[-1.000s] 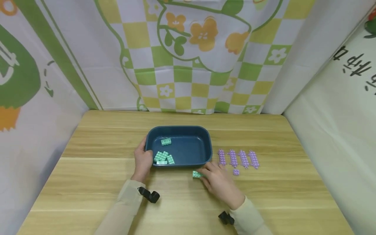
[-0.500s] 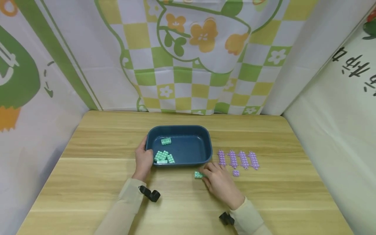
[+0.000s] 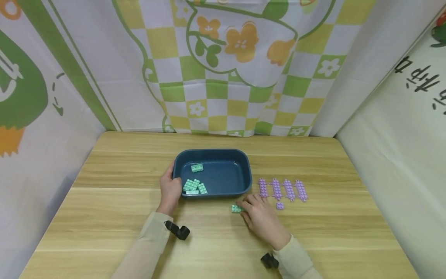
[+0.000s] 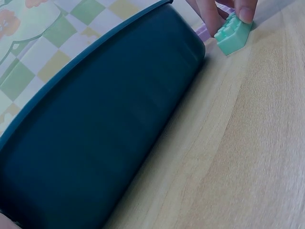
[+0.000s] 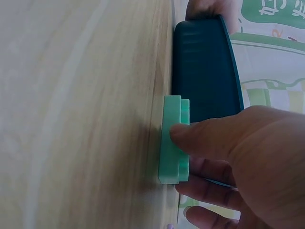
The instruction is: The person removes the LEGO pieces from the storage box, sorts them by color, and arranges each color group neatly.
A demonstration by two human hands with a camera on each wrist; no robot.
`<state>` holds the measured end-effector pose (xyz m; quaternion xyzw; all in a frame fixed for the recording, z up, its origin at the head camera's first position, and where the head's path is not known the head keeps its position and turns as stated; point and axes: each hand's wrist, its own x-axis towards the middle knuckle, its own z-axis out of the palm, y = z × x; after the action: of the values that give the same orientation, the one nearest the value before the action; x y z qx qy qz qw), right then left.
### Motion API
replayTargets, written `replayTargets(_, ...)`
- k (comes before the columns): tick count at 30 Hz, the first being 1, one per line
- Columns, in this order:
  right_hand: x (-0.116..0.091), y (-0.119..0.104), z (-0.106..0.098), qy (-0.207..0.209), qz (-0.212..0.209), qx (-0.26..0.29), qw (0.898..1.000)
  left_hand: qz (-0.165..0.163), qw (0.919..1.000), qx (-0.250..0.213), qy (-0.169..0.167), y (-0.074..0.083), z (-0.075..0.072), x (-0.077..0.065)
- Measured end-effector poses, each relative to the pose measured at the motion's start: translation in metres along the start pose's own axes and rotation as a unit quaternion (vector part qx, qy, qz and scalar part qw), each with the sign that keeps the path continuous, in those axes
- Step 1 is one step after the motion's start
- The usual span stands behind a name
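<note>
My left hand (image 3: 170,192) grips the left end of a dark blue rectangular tray (image 3: 226,176), thumb over the rim. Inside the tray lie several mint-green toy building bricks (image 3: 191,185), mostly in its near left corner, with a single one (image 3: 197,167) farther back. In front of the tray's near right corner, my right hand (image 3: 263,219) pinches another mint-green brick (image 3: 235,209) between thumb and fingers. Its studs face up, low at the wooden tabletop; the right wrist view shows the thumb (image 5: 190,136) against the brick's side. Part of that brick is hidden by the fingers in the head view.
Right of the tray, several long purple toy pieces (image 3: 288,190) stand in a row, with a small purple brick (image 3: 280,206) just in front of them. A patterned curtain (image 3: 223,97) hangs behind the wooden table (image 3: 122,232), and white cloth walls flank both sides.
The right hand and its green brick have shifted slightly to the right and toward me. My left hand keeps its hold on the tray, which stays in place.
</note>
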<state>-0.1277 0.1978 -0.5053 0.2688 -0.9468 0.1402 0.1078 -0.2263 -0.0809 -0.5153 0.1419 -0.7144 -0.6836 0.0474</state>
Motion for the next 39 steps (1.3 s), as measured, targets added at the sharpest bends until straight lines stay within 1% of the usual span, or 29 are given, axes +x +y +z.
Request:
replayTargets(2,-0.001,0.000,0.000,0.002,0.002,0.007,1.000,0.001,1.0000,0.000,0.001,0.000,0.000,0.000)
replayTargets(5,-0.002,0.000,-0.004,-0.001,0.017,0.031,0.999,0.002,1.0000,-0.001,0.002,0.000,0.000,0.001)
replayTargets(9,-0.004,0.001,-0.016,-0.004,0.040,0.063,0.997,0.001,1.0000,0.000,0.002,0.002,0.000,0.000)
replayTargets(10,-0.005,0.002,-0.020,0.001,0.041,0.062,0.997,0.000,1.0000,0.001,0.002,0.003,-0.001,0.000)
replayTargets(12,-0.006,0.005,-0.030,0.023,0.040,0.062,0.997,0.000,1.0000,0.004,0.002,0.004,-0.001,0.001)
replayTargets(15,-0.001,0.006,-0.044,0.082,0.021,0.075,0.994,0.001,1.0000,0.005,0.004,0.007,-0.002,0.002)
replayTargets(18,0.017,0.001,-0.053,0.135,0.004,0.092,0.987,0.006,0.9999,0.001,0.008,0.009,-0.003,0.003)
replayTargets(19,0.025,-0.002,-0.054,0.146,0.001,0.098,0.984,0.007,0.9999,0.000,0.009,0.010,-0.003,0.004)
replayTargets(20,0.033,-0.006,-0.053,0.148,0.005,0.104,0.983,0.008,0.9999,-0.001,0.009,0.010,-0.004,0.004)
replayTargets(22,0.051,-0.016,-0.047,0.131,0.025,0.110,0.985,0.008,0.9999,0.003,0.009,0.011,-0.005,0.004)
replayTargets(23,0.061,-0.021,-0.043,0.112,0.038,0.116,0.986,0.007,0.9999,0.004,0.009,0.011,-0.005,0.004)
replayTargets(25,0.081,-0.031,-0.033,0.053,0.068,0.115,0.990,0.007,0.9999,0.006,0.010,0.010,-0.005,0.004)
replayTargets(27,0.099,-0.037,-0.024,-0.016,0.094,0.105,0.990,0.006,0.9999,0.004,0.010,0.009,-0.004,0.003)
replayTargets(29,0.114,-0.041,-0.016,-0.077,0.113,0.096,0.986,0.004,0.9999,0.002,0.009,0.007,-0.003,0.002)
replayTargets(32,0.129,-0.044,-0.006,-0.138,0.142,0.092,0.976,-0.001,1.0000,0.003,0.003,0.005,-0.001,0.001)
replayTargets(35,0.136,-0.044,0.003,-0.164,0.175,0.108,0.965,-0.006,0.9999,0.010,0.000,0.002,0.000,0.000)
replayTargets(39,0.143,-0.044,0.010,-0.162,0.198,0.130,0.958,-0.007,0.9999,0.014,0.004,0.001,0.000,-0.001)
